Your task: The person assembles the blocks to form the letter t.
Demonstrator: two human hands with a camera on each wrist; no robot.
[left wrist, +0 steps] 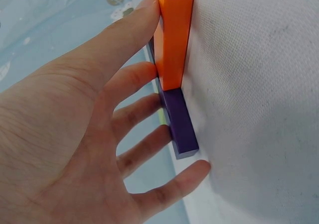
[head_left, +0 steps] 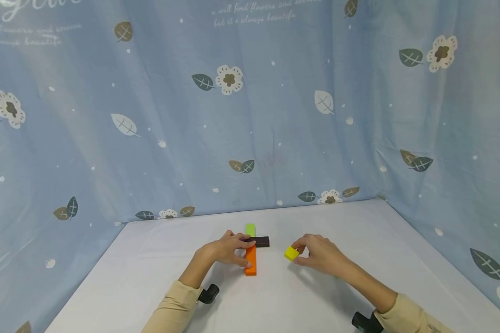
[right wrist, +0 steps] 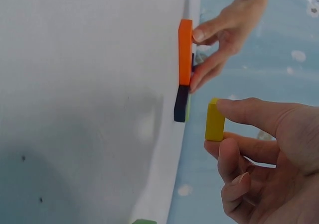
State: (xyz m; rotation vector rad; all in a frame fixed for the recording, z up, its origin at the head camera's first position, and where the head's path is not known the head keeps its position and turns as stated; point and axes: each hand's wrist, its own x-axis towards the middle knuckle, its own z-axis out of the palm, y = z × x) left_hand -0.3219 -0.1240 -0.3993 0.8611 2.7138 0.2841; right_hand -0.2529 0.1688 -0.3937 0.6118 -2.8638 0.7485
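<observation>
My left hand (head_left: 226, 249) rests on a small group of blocks, thumb on the orange block (head_left: 251, 266) and other fingertips on the dark purple block (head_left: 263, 242). In the left wrist view those fingers are spread and nearly straight over the purple block (left wrist: 180, 127). The orange block points toward me, the purple one lies crosswise at its far end, and a light green block (head_left: 250, 229) extends beyond. To the right, my right hand (head_left: 321, 254) pinches a yellow block (head_left: 291, 253) between thumb and fingers, held above the table in the right wrist view.
A white cloth (head_left: 150, 282) covers the table. Blue patterned curtains (head_left: 275, 115) rise behind it and along both sides. A green piece (right wrist: 144, 221) shows at the bottom of the right wrist view, mostly hidden by my right forearm in the head view.
</observation>
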